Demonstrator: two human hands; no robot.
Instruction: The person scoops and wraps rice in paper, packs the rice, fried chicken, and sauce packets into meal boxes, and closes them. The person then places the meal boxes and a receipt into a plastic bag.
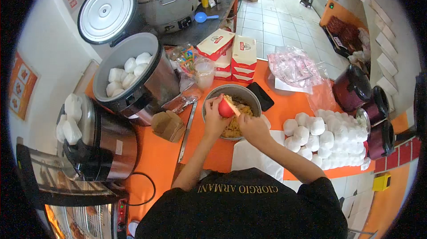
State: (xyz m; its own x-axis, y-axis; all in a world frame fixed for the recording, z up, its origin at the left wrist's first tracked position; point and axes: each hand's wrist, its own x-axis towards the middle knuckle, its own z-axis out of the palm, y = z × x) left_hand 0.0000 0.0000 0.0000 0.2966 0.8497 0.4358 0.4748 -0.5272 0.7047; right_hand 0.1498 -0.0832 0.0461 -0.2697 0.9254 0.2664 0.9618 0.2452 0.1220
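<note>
My left hand (214, 118) is wrapped round a small red bowl (225, 108), tilted above a grey metal pot (255, 99). Yellowish rice (232, 128) fills the lower part of this pot. In my right hand (252, 127) is a pale rice paddle (235, 110), its blade against the bowl's rim; most of its handle is hidden in my fingers. Sheets of white paper (249, 156) lie just in front of the pot. To the right are several rows of white wrapped bundles (316, 125). Behind the pot a black phone (260, 97) lies flat.
At left an open cooker (155, 74) holds more white bundles, and a closed cooker (118, 141) carries others on its lid. A brown carton (168, 127) sits nearby. Red-and-white boxes (244, 54) and plastic bags (293, 68) stand behind. Dark red cookers (351, 88) line the right side.
</note>
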